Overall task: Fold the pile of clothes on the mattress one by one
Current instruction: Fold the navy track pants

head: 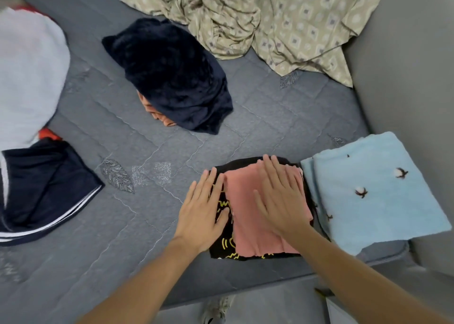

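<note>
A folded pink cloth (248, 225) lies on top of a folded black garment with yellow print (224, 246) near the front edge of the grey mattress (147, 200). My right hand (280, 200) rests flat on the pink cloth with its fingers spread. My left hand (204, 213) lies flat over the left edge of the black garment, fingers apart. Neither hand grips anything. A crumpled dark navy garment (172, 77) sits in the middle of the mattress with an orange piece (157, 117) showing under it.
A folded light blue towel (373, 191) lies right of the stack. A navy garment with white stripes (44, 191) and a white bundle (27, 77) sit at the left. A beige patterned sheet (270, 16) is heaped at the back. A grey wall (405, 77) runs along the right.
</note>
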